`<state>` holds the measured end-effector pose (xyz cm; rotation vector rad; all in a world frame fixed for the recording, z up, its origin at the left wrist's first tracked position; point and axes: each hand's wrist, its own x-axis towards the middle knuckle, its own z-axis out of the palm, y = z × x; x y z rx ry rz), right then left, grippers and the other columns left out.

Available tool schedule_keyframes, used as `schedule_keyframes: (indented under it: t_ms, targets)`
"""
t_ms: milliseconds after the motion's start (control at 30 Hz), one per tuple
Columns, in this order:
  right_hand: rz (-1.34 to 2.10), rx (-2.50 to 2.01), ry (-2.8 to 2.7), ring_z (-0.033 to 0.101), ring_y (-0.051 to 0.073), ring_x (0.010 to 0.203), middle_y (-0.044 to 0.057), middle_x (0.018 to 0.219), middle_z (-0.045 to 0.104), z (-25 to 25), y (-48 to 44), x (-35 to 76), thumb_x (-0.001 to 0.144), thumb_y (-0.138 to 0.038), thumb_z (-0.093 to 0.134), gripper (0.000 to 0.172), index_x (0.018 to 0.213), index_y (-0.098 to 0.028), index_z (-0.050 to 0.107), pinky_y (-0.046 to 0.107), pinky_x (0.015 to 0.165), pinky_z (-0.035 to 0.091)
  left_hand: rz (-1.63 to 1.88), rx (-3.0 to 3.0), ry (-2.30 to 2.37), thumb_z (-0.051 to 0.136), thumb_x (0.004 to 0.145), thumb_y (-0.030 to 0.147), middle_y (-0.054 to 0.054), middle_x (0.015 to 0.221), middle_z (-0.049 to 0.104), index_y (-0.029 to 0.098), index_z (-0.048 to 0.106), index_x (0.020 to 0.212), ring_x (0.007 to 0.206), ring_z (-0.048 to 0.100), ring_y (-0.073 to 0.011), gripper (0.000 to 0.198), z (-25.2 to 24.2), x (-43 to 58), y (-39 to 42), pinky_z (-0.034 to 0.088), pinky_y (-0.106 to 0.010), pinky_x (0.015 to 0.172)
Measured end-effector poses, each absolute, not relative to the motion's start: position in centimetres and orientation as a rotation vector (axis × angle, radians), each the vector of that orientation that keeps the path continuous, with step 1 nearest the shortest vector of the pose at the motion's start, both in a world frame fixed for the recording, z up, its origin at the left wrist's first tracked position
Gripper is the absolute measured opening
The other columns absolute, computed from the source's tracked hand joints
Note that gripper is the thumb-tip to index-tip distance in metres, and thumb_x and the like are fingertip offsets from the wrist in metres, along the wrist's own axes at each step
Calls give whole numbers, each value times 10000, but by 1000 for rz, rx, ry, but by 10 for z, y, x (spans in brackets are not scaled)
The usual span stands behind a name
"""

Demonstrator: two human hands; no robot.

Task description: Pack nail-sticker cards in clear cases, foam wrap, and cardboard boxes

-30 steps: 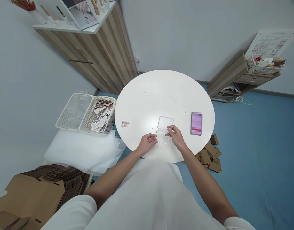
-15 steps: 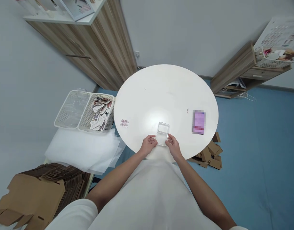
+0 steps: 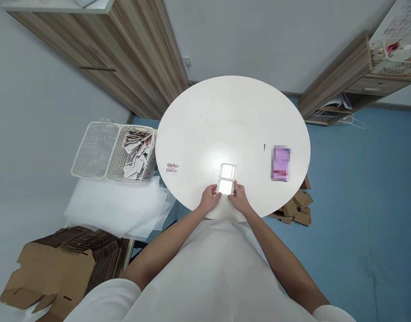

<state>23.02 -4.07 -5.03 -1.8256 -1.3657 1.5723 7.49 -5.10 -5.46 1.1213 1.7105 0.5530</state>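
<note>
1. The left hand [image 3: 210, 198] grasped the left side of a clear hinged case [image 3: 225, 188] between thumb and fingers.
2. The right hand [image 3: 239, 197] gripped the same case on its right side.
3. The case was open, its two halves spread, near the middle of the near edge of the white tabletop [image 3: 232, 112]; whether it touched the surface could not be told.
4. A small set of pinkish pieces [image 3: 172, 168] lay near the tabletop's left edge.
5. A blurred purple item [image 3: 281, 164] lay towards the right edge.
6. Beyond the left edge stood a basket of cards [image 3: 113, 165].
</note>
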Motion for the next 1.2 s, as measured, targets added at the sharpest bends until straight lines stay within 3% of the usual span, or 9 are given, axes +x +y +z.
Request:
schedule_keyframes:
  t_ms: [100, 400, 933, 1200]
  targets:
    - [1510, -1849, -1373, 497, 162, 881, 74, 1086, 365, -50, -48, 231, 676, -266, 496, 738, 1346, -219, 191, 310, 833, 445, 487, 1149, 1750, 562, 720, 231, -82, 1026, 533, 158, 503, 1089, 827, 520, -140, 381, -50, 75, -53, 433, -295, 754]
    - [1537, -1860, -1333, 512, 144, 757, 52, 975, 436, -42, -46, 229, 711, -260, 452, 466, 1174, -219, 431, 335, 782, 459, 463, 1100, 1670, 565, 706, 202, -95, 1095, 439, 180, 414, 1200, 955, 477, -160, 517, -43, 81, -51, 440, -261, 742]
    - [1402, -1904, -1245, 515, 144, 817, 65, 1047, 451, -46, -36, 225, 741, -293, 455, 531, 1252, -201, 342, 339, 786, 464, 441, 1195, 1634, 523, 744, 248, -84, 1183, 363, 210, 372, 1234, 1005, 449, -164, 514, -44, 53, -59, 433, -301, 821]
    - [745, -1845, -1568, 435, 235, 995, 118, 1128, 430, -17, -38, 191, 773, -323, 431, 502, 1244, -195, 314, 447, 854, 378, 470, 1415, 1741, 484, 768, 254, -70, 1132, 426, 213, 493, 1098, 1046, 455, -195, 332, -34, -47, -63, 439, -324, 821]
